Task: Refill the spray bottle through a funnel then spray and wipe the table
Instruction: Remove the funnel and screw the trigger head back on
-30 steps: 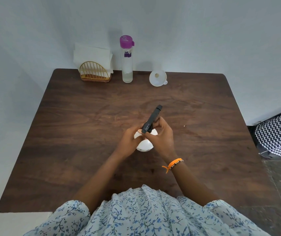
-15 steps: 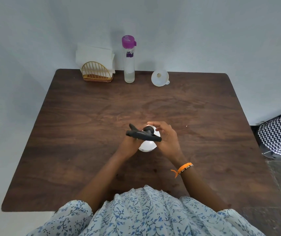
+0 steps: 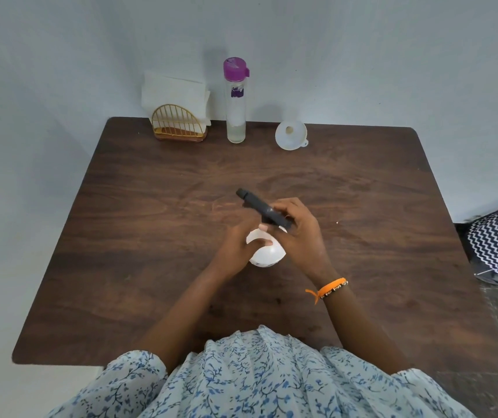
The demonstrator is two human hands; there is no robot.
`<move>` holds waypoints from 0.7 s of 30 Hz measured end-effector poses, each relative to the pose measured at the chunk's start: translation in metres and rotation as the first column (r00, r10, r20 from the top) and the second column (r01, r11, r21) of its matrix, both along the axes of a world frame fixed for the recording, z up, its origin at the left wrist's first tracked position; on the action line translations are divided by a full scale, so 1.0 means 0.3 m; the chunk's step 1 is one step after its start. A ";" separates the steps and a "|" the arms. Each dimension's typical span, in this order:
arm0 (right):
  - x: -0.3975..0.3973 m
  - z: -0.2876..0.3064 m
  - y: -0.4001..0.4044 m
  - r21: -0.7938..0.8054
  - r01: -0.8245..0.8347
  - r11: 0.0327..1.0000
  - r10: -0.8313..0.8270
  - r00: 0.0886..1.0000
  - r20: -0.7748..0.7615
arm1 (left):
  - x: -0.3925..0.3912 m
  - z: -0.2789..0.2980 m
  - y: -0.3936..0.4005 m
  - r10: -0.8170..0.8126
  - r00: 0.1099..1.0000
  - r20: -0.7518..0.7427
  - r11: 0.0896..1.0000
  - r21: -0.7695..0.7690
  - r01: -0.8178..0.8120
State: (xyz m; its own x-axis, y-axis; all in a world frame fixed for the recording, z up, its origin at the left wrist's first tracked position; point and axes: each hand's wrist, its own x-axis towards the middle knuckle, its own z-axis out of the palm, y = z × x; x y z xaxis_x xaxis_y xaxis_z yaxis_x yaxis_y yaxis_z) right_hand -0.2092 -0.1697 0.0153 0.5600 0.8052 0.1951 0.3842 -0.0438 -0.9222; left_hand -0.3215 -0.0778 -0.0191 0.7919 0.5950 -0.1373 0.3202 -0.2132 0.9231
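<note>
Since half a second ago, the black spray head [image 3: 262,210] has swung round: its nozzle was pointing to the left then, and now it is pointing up and to the left, toward the far side of the table [image 3: 139,224]. Both hands are staying on the spray bottle [image 3: 267,252], which is standing on the table just in front of the person, well short of the things lined up at the far edge.

The left hand [image 3: 237,247] is gripping the white body of the spray bottle, with its thumb curled across the front and its fingers wrapped round the far side. The right hand [image 3: 300,229] is holding the spray head from the right, its fingers curled over the black part and pinching it just above the bottle's neck. An orange band [image 3: 329,289] is sitting on the right wrist.

Taking the spray bottle as the landmark, the white funnel [image 3: 290,135] is lying well beyond it and slightly to the right, mouth upward. The clear water bottle [image 3: 235,101] with the purple cap is standing upright well beyond it, slightly to the left, with a little liquid in its base. Farther left along that same far edge, a gold wire napkin holder [image 3: 178,123] is holding white napkins [image 3: 172,90].
</note>
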 end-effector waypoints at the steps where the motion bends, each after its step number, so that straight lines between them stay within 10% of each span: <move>1: 0.012 -0.002 0.006 -0.039 -0.001 0.999 0.000 1.000 -0.006 | 0.002 0.008 -0.003 0.003 1.000 0.011 1.000 -0.013 -0.003; 7: 0.062 -0.024 -0.011 -0.131 -0.127 0.983 0.105 0.981 -0.165 | 0.005 -0.017 0.010 0.006 1.000 0.017 0.999 -0.042 -0.006; 12: 0.081 -0.001 -0.009 -0.189 -0.257 0.948 0.266 0.964 0.021 | 0.008 -0.018 0.006 0.023 0.998 0.065 0.993 -0.117 -0.015; 21: 0.018 -0.061 -0.004 -0.083 0.012 0.996 -0.014 0.999 -0.032 | 0.005 -0.026 -0.025 0.060 0.988 0.144 0.992 -0.116 -0.044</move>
